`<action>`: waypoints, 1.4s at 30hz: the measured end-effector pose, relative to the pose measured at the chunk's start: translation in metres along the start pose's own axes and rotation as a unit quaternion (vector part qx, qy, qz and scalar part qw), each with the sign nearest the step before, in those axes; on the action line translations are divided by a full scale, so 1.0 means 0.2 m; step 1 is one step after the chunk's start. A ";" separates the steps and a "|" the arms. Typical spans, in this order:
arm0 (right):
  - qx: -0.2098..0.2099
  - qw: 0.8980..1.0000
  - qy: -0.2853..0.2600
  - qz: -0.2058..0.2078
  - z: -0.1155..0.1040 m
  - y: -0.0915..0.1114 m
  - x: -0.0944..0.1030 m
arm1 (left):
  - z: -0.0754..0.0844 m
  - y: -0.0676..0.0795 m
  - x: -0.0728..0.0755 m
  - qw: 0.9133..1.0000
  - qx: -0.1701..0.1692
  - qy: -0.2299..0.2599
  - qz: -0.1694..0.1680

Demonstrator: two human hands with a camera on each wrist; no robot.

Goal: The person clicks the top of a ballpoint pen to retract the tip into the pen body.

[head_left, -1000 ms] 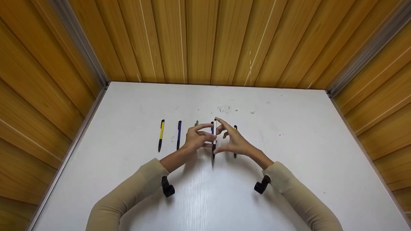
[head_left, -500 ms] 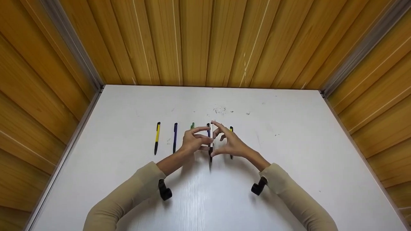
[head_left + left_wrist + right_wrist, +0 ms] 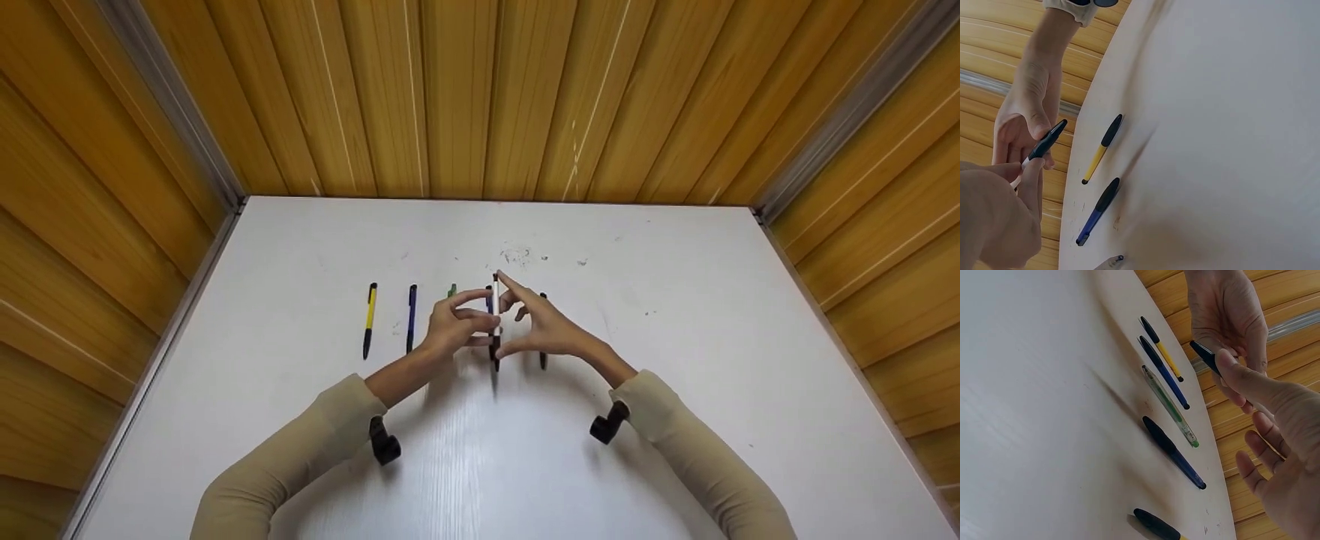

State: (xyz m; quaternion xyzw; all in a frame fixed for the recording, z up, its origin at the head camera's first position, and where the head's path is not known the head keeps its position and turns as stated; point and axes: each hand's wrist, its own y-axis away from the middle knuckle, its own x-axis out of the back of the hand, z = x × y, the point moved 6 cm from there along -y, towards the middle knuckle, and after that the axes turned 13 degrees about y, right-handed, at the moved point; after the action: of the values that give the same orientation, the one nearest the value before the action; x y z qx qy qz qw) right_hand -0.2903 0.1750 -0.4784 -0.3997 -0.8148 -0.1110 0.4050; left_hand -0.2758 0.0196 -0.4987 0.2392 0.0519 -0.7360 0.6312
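A white pen (image 3: 496, 300) with a black grip is held above the table between both hands. My left hand (image 3: 450, 328) pinches its barrel between thumb and fingers. My right hand (image 3: 553, 328) spans the pen lengthwise, index fingertip at its top end and thumb at the black grip (image 3: 1205, 358); the other fingers are loosely bent. Beneath the hands lies a blue pen (image 3: 1172, 451) with a black grip, partly hidden in the head view. A green pen (image 3: 1171, 406) is mostly covered by my left hand in the head view.
On the white table (image 3: 675, 360), a yellow pen (image 3: 370, 319) and a blue pen (image 3: 411, 319) lie to the left. Another yellow-and-black pen (image 3: 1157, 524) lies under my right hand. Wood-patterned panels (image 3: 465, 97) surround the table's back and sides.
The head view has shifted slightly. Both hands keep the white pen in nearly the same place; it and the right index finger sit slightly higher in the picture than half a second ago.
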 end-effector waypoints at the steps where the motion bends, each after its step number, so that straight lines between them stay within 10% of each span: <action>1: 0.000 1.000 0.002 -0.001 0.00 0.00 0.00 | 0.00 0.00 0.00 1.000 -0.001 -0.001 -0.002; 42: -0.035 0.999 0.019 0.012 0.08 0.13 0.07 | -0.05 -0.04 -0.17 0.997 -0.027 -0.078 -0.007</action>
State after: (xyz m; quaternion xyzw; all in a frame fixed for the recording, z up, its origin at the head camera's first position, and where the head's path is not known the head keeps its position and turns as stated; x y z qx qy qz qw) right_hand -0.2847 0.2080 -0.4821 -0.4217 -0.7977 -0.1422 0.4070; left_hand -0.2778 0.0557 -0.4942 0.1630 0.0240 -0.7549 0.6348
